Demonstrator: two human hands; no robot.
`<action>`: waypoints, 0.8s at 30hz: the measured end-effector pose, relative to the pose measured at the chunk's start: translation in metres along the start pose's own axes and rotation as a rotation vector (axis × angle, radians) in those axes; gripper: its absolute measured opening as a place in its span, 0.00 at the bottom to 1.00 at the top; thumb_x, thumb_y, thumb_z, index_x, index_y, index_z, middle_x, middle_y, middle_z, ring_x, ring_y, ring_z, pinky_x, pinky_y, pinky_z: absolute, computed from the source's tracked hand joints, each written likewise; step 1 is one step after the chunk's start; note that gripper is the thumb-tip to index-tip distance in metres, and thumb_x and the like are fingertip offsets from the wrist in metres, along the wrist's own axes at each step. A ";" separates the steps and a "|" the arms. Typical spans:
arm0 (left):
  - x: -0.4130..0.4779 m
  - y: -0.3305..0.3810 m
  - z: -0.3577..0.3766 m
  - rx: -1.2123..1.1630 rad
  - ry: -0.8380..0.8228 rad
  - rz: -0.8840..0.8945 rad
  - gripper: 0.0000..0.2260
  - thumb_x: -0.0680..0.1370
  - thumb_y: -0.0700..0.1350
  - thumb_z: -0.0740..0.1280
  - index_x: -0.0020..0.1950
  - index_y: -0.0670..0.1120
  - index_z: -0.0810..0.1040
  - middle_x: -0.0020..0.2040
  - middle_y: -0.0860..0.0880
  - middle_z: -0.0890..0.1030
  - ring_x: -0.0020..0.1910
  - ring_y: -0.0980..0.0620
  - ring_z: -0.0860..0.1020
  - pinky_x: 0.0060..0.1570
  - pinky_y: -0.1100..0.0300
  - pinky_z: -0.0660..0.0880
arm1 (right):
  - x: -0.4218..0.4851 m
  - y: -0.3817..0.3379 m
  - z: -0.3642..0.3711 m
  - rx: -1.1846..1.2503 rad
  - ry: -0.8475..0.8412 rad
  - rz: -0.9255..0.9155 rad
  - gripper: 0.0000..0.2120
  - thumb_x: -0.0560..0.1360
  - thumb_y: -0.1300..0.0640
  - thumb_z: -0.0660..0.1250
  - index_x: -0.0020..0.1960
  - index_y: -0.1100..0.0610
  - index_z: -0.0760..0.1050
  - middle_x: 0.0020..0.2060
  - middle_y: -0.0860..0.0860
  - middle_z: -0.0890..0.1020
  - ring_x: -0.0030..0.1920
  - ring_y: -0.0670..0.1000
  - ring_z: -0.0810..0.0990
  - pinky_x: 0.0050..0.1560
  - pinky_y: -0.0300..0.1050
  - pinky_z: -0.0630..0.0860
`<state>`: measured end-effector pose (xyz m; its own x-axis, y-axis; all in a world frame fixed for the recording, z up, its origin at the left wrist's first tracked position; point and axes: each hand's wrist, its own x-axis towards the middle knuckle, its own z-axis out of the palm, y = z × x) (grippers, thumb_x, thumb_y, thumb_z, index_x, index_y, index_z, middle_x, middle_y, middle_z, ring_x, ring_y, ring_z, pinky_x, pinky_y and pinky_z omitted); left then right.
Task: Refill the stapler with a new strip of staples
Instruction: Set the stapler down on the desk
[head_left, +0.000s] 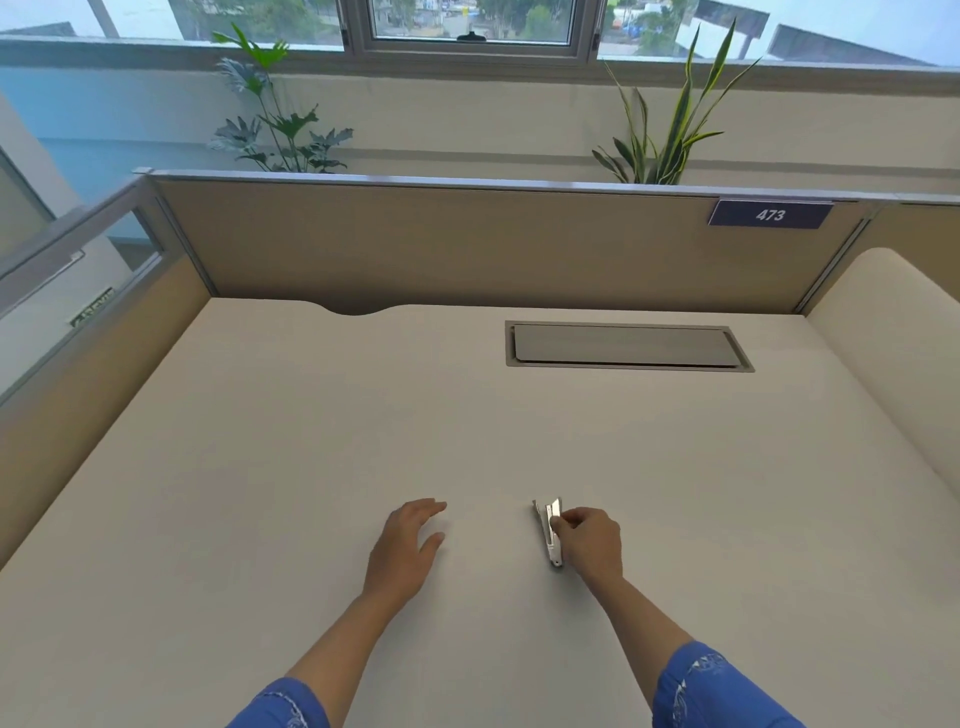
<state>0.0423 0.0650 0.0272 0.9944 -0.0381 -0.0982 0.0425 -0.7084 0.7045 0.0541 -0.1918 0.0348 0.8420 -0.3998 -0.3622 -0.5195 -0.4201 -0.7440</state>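
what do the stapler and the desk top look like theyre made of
Stapler: looks like bare metal, silvery and shiny, with bright glints along its arm; any plastic parts are too small to tell. Desk top: likely a laminate or similar board, matte pale beige, smooth and even with no grain or shine. The right hand holds the stapler.

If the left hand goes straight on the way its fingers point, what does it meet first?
Probably nothing soon: the left hand points up and slightly right over bare desk; the stapler lies off to its right.
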 end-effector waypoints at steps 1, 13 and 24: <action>0.000 -0.002 -0.001 -0.003 0.005 0.000 0.17 0.79 0.45 0.66 0.66 0.57 0.74 0.68 0.58 0.72 0.69 0.55 0.67 0.64 0.60 0.69 | -0.001 0.001 0.000 -0.016 0.023 0.002 0.06 0.74 0.55 0.71 0.45 0.58 0.84 0.38 0.51 0.84 0.42 0.54 0.82 0.42 0.42 0.74; 0.004 -0.029 -0.023 0.079 -0.121 -0.038 0.31 0.72 0.50 0.74 0.72 0.61 0.65 0.75 0.59 0.61 0.72 0.57 0.61 0.62 0.59 0.69 | -0.020 0.018 0.000 -0.084 -0.038 -0.101 0.26 0.67 0.46 0.76 0.61 0.54 0.75 0.43 0.48 0.80 0.44 0.48 0.80 0.42 0.41 0.71; 0.011 -0.028 -0.025 0.173 -0.071 -0.057 0.25 0.74 0.47 0.71 0.69 0.60 0.70 0.65 0.61 0.72 0.62 0.59 0.68 0.45 0.63 0.66 | -0.027 0.016 0.002 -0.115 -0.031 -0.126 0.20 0.68 0.52 0.73 0.59 0.54 0.77 0.43 0.48 0.81 0.44 0.49 0.80 0.41 0.42 0.72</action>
<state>0.0543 0.1021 0.0243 0.9813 -0.0400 -0.1881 0.0750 -0.8213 0.5655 0.0232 -0.1866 0.0317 0.9045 -0.3134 -0.2891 -0.4216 -0.5565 -0.7159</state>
